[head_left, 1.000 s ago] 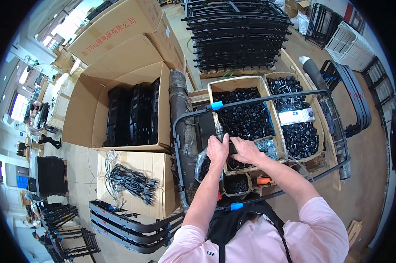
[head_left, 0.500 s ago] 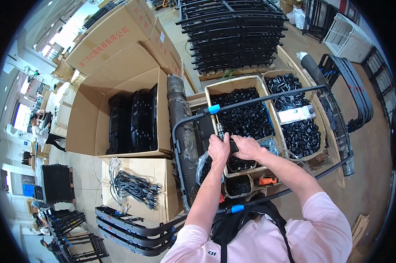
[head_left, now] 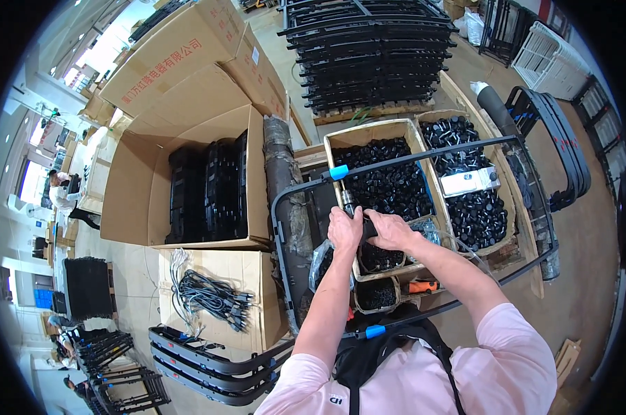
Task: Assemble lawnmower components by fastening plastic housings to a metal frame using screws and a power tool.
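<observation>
A power driver point(head_left: 347, 200) is between my hands, its bit reaching up to the frame's far bar beside a blue clip point(head_left: 338, 172). My left hand point(head_left: 345, 229) is closed round its front part, just behind the chuck. Closed on the driver's dark rear body is my right hand point(head_left: 392, 231), which hides much of it. A large black tubular frame point(head_left: 458, 146) with rounded corners lies across the bins under my arms. On its near bar sits a second blue clip point(head_left: 375, 330).
Wooden bins hold black round-headed parts point(head_left: 385, 176) and black-capped bolts point(head_left: 475, 221); a white box point(head_left: 468, 181) lies on the bolts. An orange-handled tool point(head_left: 423, 286) is close to me. Left are a large carton point(head_left: 140, 187), cables point(head_left: 212, 294) and stacked black frames point(head_left: 209, 363). A person point(head_left: 64, 194) stands far left.
My hands and the driver stay almost where they were, with the bit still at the far bar. At the far left, the person has shifted posture slightly.
</observation>
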Demonstrator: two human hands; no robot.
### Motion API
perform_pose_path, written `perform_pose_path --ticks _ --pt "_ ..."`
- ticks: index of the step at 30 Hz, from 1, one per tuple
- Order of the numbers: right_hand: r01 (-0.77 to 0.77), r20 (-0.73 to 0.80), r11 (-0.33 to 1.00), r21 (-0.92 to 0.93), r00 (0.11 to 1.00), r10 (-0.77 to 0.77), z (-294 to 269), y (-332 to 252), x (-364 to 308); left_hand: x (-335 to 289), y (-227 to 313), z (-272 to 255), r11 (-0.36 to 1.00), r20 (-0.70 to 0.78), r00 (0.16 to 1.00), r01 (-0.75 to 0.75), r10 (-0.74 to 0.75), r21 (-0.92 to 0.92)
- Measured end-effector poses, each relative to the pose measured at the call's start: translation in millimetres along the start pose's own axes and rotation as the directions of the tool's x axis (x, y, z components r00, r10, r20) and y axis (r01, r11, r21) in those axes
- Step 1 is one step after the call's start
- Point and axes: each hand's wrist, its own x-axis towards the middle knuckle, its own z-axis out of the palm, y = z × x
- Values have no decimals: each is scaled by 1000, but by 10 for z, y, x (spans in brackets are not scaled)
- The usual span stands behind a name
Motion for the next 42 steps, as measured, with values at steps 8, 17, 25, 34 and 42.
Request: perform_pose_path --ticks 8,17,25,34,42 --pt "-52 46 999 7 998 52 -76 -45 59 62 27 -2 1000 10 1000 14 -14 6" --pt "-100 63 994 38 993 97 -105 -49 123 141 60 10 1000 19 1000 11 -12 27" --pt "-39 17 998 51 999 38 -6 -88 125 186 91 -53 998 68 997 19 -23 54" --pt "-64 19 996 57 998 63 2 -157 31 136 18 -57 998 94 995 19 -24 56" --pt "-62 27 995 74 998 61 -45 -224 -13 98 -21 -58 999 90 996 11 -14 33"
